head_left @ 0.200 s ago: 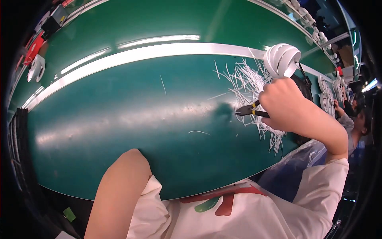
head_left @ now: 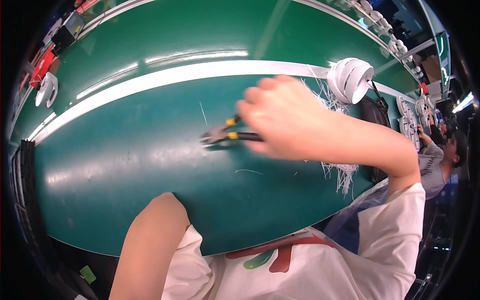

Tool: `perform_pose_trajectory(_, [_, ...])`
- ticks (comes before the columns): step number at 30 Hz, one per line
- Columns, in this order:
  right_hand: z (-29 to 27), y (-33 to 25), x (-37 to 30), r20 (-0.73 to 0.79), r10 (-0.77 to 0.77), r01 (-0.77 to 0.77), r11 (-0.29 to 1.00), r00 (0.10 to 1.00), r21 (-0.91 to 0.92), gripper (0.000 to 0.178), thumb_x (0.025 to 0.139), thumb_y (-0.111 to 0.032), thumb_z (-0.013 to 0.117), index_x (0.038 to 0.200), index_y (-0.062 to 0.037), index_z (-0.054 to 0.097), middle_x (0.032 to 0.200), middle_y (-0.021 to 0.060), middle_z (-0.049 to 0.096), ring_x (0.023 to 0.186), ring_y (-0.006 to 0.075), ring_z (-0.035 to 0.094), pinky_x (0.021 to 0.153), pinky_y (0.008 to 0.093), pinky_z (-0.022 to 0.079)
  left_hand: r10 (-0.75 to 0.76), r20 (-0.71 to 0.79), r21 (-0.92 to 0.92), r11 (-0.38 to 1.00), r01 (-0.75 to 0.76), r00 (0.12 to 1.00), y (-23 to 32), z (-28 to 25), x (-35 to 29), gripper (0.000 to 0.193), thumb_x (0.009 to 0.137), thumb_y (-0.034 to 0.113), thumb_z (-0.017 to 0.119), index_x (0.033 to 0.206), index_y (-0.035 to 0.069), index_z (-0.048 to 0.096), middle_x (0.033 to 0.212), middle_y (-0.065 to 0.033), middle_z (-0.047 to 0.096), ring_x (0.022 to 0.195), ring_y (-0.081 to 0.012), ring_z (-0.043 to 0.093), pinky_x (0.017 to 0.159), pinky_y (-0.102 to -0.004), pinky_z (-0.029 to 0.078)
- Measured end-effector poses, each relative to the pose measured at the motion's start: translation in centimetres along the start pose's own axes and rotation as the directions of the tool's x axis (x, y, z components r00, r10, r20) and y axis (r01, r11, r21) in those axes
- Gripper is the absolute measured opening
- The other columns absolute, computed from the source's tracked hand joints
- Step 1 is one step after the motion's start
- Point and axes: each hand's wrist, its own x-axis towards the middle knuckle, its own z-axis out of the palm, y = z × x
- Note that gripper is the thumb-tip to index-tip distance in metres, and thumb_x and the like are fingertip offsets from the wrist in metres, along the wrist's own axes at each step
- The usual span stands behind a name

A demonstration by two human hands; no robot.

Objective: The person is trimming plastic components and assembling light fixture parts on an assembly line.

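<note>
My right hand (head_left: 285,117) is closed around a pair of cutting pliers (head_left: 220,136) with black handles and yellow bands. Its jaws point left, just above the green tabletop (head_left: 125,195), and are blurred by motion. Whether anything sits between them I cannot make out. Behind my right forearm, a heap of thin white strands (head_left: 345,172) is partly hidden. One loose strand (head_left: 203,114) lies beyond the jaws and another curved strand (head_left: 248,171) lies nearer to me. My left elbow rests at the table's near edge, while that hand is out of the picture.
A white slotted round shell (head_left: 350,80) stands at the far right by a black bag (head_left: 376,112). Along the table's back runs a white strip (head_left: 200,67). At the right, another person (head_left: 437,160) works near white round parts (head_left: 407,120). A white device (head_left: 46,90) sits far left.
My right hand has moved left with the pliers, away from the heap of strands and over the middle of the tabletop. My left arm stays about where it was.
</note>
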Motion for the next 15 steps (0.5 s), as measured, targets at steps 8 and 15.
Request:
perform_pose_trajectory(8, [1.3, 1.9, 3.2, 0.141, 0.091, -0.076, 0.991, 0.986, -0.108, 0.017, 0.057, -0.018, 0.065, 0.063, -0.0030, 0.060, 0.063, 0.0107, 0.056, 0.062, 0.0252, 0.058, 0.058, 0.0328, 0.046, 0.024, 0.058, 0.069, 0.997, -0.028, 0.998, 1.1, -0.2, -0.8, 0.018, 0.070, 0.006, 0.053, 0.084, -0.005, 0.055, 0.077, -0.0195, 0.057, 0.070, -0.0339, 0.056, 0.060, -0.0459, 0.047])
perform_pose_trajectory(15, [-0.7, 4.5, -1.9, 0.329, 0.237, -0.156, 0.955, 0.914, -0.254, 0.022, 0.053, -0.022, 0.068, 0.058, -0.0026, 0.060, 0.060, 0.0115, 0.056, 0.061, 0.0263, 0.058, 0.061, 0.0347, 0.046, 0.050, 0.083, 0.127, 0.990, -0.061, 0.995, 1.8, 0.3, -1.4, 0.018, 0.069, 0.006, 0.054, 0.083, -0.005, 0.055, 0.077, -0.0197, 0.057, 0.070, -0.0342, 0.057, 0.060, -0.0464, 0.048])
